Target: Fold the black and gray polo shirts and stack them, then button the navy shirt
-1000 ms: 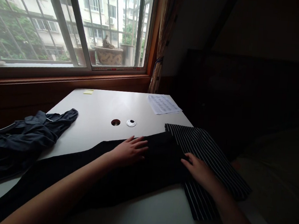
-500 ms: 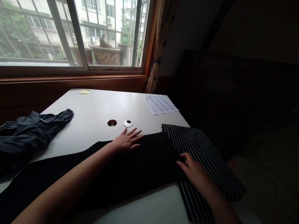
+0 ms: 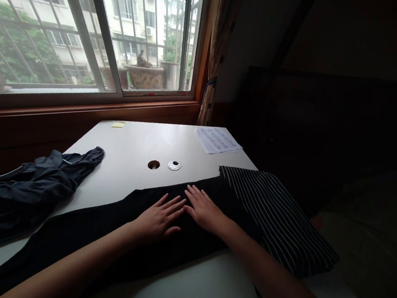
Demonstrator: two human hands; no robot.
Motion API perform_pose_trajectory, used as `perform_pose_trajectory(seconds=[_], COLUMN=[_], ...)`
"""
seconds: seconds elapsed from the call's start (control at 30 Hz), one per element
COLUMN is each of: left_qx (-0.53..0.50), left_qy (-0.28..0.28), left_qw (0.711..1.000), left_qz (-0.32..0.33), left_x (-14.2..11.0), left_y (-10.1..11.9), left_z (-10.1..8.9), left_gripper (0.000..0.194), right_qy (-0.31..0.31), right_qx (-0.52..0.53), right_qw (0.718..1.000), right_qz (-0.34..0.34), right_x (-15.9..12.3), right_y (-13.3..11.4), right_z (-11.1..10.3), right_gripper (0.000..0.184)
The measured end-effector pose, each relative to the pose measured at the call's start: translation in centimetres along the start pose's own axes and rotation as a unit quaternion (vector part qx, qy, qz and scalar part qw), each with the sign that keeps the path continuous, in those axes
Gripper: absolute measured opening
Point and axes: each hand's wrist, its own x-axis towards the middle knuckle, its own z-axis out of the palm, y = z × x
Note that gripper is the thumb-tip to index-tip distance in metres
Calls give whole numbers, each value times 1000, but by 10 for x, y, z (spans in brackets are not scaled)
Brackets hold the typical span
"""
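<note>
A long black garment (image 3: 81, 231) lies flat across the white table (image 3: 139, 143), running from the near left towards the right. My left hand (image 3: 158, 218) rests flat on it with fingers spread. My right hand (image 3: 205, 208) lies flat beside it on the same black cloth, fingers stretched out, the two hands almost touching. A black cloth with thin white stripes (image 3: 279, 217) lies at the table's right edge, partly under the black garment and hanging over the side.
A crumpled dark blue jacket (image 3: 30, 184) sits at the table's left. A round cable hole (image 3: 153, 165) and its white cap (image 3: 174, 165) lie mid-table. A printed sheet (image 3: 218, 139) and a yellow sticky note (image 3: 117, 124) lie at the back, below the window.
My right hand has moved left off the striped cloth onto the black garment, next to my left hand. My left hand has slid back towards me a little.
</note>
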Motion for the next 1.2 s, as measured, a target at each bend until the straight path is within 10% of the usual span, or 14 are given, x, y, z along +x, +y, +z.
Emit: perform_pose_trajectory(seconds=[0.53,0.73,0.97,1.2], left_qx=[46,50,7,-28], left_qy=[-22,34,72,62], left_qw=[979,958,926,912], left_qz=[-197,-280,-370,-405], left_x=[-129,-215,-311,-284], left_y=[-74,-104,-97,-96], left_z=[-30,-52,-70,-71], left_gripper=[59,60,49,38], right_qy=[0,-14,78,40], right_qx=[-49,-54,1,153], right_qw=[991,988,997,971], right_qz=[127,143,21,-178], right_x=[-2,0,42,132], right_y=[44,42,-15,-105], right_z=[14,10,-13,8], right_gripper=[72,71,46,33])
